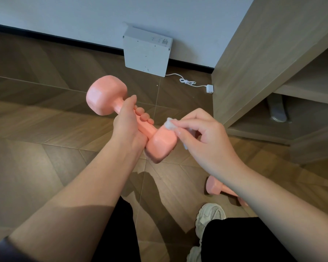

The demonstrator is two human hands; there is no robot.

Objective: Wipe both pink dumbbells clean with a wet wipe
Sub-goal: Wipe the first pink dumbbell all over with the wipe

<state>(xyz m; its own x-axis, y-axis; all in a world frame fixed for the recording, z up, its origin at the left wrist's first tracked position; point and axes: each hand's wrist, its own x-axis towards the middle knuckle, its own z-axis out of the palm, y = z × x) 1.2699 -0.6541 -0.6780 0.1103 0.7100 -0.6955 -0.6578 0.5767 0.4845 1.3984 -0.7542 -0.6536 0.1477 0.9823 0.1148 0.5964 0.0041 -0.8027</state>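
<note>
- Pink shaft wrapped tight: the left hand (pixel 128 127) has fingers and thumb curled right round the handle of the pink dumbbell (pixel 106 95). It is held up off the floor, slanting from its far head at upper left to its near head at lower right.
- The right hand (pixel 203 140) pinches a crumpled white wet wipe (pixel 169 124) between thumb and fingertips. The wad sits against the top edge of the near head, just beside the left hand's fingertips.
- The second pink dumbbell (pixel 214 186) lies on the wood-pattern floor (pixel 45 120) under the right forearm, partly hidden by it and near a white sneaker (pixel 209 216).
- Farther off, a flat white box (pixel 147 52) leans against the wall. A white cable with its plug (pixel 209 89) trails on the floor beside it, up to a wooden shelf unit (pixel 254 63) on the right.
</note>
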